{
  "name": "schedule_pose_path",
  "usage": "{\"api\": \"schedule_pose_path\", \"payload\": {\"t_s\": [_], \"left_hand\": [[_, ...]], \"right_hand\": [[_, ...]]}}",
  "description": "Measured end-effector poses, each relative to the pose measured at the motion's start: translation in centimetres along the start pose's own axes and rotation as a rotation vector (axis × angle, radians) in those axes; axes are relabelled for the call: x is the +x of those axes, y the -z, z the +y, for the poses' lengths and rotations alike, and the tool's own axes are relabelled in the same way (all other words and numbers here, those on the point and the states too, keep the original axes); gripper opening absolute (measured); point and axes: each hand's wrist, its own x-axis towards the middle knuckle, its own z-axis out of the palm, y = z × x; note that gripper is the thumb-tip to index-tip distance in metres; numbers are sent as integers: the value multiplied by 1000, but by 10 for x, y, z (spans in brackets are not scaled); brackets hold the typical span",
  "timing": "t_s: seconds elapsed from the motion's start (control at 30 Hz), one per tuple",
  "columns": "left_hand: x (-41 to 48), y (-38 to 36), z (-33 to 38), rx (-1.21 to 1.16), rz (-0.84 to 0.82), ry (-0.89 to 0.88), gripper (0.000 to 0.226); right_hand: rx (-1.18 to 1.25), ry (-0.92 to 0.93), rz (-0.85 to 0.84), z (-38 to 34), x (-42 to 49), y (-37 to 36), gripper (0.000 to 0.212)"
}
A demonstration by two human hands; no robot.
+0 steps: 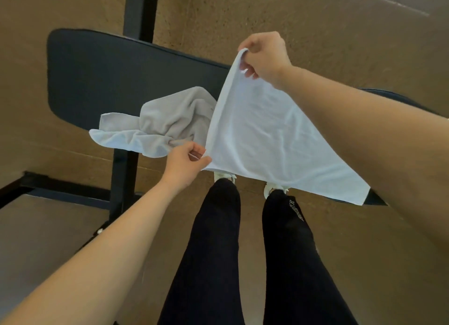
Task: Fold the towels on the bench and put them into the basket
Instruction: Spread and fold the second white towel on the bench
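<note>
Holding white towel (pixel 262 135) aloft over bench (pixel 97 76) near edge: left hand (pixel 184 164) pinches near corner, right hand (pixel 264 57) grips far corner. Held edge runs near-to-far between hands; loose cloth trails rightward. Grey towel (pixel 165 123) crumpled on bench near edge, just beside left hand. Basket not in view.

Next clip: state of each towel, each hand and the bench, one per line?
White towel: unfolded, held up by two corners.
Grey towel: crumpled on the bench, one end overhanging.
Left hand: pinches the white towel's near corner.
Right hand: grips its far corner.
Bench: bears the grey towel.
</note>
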Motion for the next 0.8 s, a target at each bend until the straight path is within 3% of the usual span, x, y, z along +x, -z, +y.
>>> {"api": "schedule_pose_path", "payload": {"t_s": [0.23,0.3,0.37,0.5,0.8], "left_hand": [[-27,-75,41,128,-229,-148,16],[-35,-98,49,175,-291,-165,13],[-43,-120,56,202,-324,-174,9],[-59,-164,69,261,-372,-186,11],[-82,-279,104,451,-381,-304,25]], "right_hand": [[611,-335,75,53,-40,76,21],[645,-375,93,73,-53,100,15],[535,-332,102,94,-64,121,4],[216,-223,81,135,-85,160,18],[-267,-47,272,207,-111,225,14]]}}
